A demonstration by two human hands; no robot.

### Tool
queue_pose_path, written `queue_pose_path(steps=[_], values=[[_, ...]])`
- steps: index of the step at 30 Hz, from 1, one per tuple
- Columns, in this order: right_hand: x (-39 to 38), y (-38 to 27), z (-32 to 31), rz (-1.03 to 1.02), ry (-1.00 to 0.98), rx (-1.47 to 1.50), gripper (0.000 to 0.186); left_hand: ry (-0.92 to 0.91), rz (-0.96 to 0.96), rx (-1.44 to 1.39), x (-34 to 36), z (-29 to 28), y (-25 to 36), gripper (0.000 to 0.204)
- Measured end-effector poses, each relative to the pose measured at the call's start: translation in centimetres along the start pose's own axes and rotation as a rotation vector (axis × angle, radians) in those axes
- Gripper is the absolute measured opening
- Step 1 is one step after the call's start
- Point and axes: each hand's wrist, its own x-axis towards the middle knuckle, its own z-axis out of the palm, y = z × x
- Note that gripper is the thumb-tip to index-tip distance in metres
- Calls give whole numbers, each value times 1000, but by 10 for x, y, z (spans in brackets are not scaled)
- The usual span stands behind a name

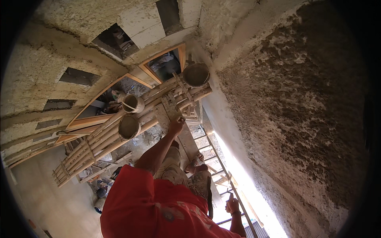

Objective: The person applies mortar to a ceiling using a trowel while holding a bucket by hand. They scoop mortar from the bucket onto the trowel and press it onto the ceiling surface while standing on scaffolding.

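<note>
My left hand (176,125) is curled closed over the long wooden plank (168,106) under me; whatever is between its fingers, if anything, is too small to make out. My right hand (232,206) is low on the right, closed around a narrow upright thing I cannot make out, close to a metal ladder (212,154). A dark flat object (201,186) is partly hidden by my red shirt. My foot (197,160) rests on the plank. Left of my left hand, two buckets (129,127) stand on bamboo poles (91,150); a larger bucket (196,75) sits farther up.
A rough plastered wall (289,119) rises close on the right, with a bright gap along its base. A wall with rectangular openings (79,76) and wooden frames (146,72) curves along the upper left. A lower floor (47,186) with debris shows below the scaffold.
</note>
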Motion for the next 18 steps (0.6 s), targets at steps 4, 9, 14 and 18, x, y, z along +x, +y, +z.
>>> queue_pose_path(steps=[4, 9, 14, 18], values=[[-30, -16, 40, 106, 90, 107, 13, -38, 83, 276, 123, 61, 7, 71], [-31, 2, 82, 304, 160, 79, 14, -43, 148, 297, 271, 115, 9, 74], [-33, -20, 139, 471, 200, 201, 13, -110, 303, 363, 383, 194, 36, 76], [-8, -43, 146, 507, 168, 193, 12, 100, 501, 370, 475, 212, 45, 72]])
